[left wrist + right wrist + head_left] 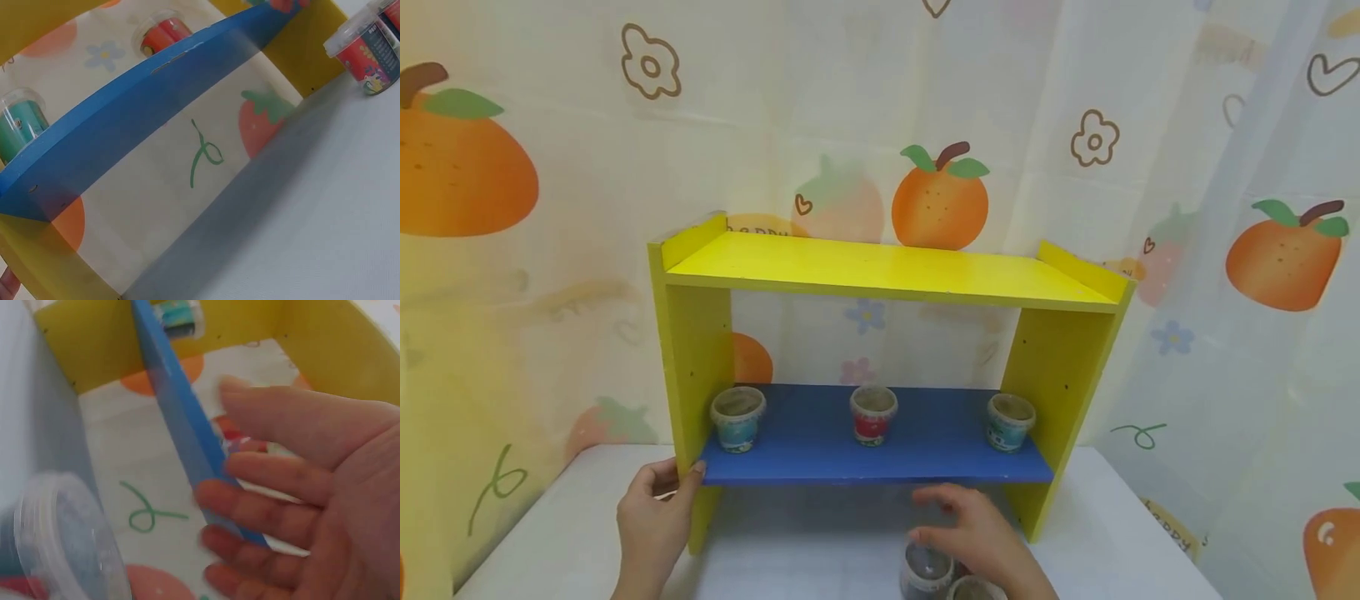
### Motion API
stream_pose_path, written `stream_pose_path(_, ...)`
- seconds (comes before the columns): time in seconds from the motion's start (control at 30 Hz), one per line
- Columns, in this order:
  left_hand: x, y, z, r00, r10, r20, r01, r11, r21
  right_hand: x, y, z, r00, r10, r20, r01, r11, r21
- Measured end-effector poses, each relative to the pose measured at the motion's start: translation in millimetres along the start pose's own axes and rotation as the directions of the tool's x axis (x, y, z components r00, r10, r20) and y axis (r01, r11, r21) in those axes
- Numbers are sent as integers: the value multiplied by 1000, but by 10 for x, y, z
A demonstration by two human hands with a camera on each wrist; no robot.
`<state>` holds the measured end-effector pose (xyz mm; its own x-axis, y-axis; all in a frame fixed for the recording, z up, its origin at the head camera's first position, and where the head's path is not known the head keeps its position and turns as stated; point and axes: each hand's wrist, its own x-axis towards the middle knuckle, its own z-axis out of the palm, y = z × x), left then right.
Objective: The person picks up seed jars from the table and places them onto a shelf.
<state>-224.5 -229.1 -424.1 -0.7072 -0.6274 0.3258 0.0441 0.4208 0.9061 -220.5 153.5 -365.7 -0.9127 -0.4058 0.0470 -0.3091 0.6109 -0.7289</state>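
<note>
A small yellow shelf unit [887, 267] with a blue middle board [820, 458] stands on a white table. At its left side panel, my left hand [655, 517] grips the edge, thumb on the front by the blue board. My right hand [973, 529] is raised in front of the board with fingers spread and holds nothing; in the right wrist view its fingers [269, 509] overlap the board. Just below that hand on the table are a lidded tub [925, 573] and a second tub [976, 590], cut off by the frame's bottom.
On the blue board sit a teal tub [737, 427] at left, a red tub [871, 425] in the middle and another teal tub [1006, 432] at right. Behind the unit hangs a pale curtain [850, 100] printed with oranges and strawberries.
</note>
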Motion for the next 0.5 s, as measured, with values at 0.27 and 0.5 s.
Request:
stream_pose_path(0.27,0,2,0,1000,1,-6,-1,1000,8,66,156,39,979,144,147,-124,983,-135)
stream_pose_path(0.5,-12,-2,7,1000,12,-8,-11,1000,4,79,236,120,948,274,161,-248,954,-166)
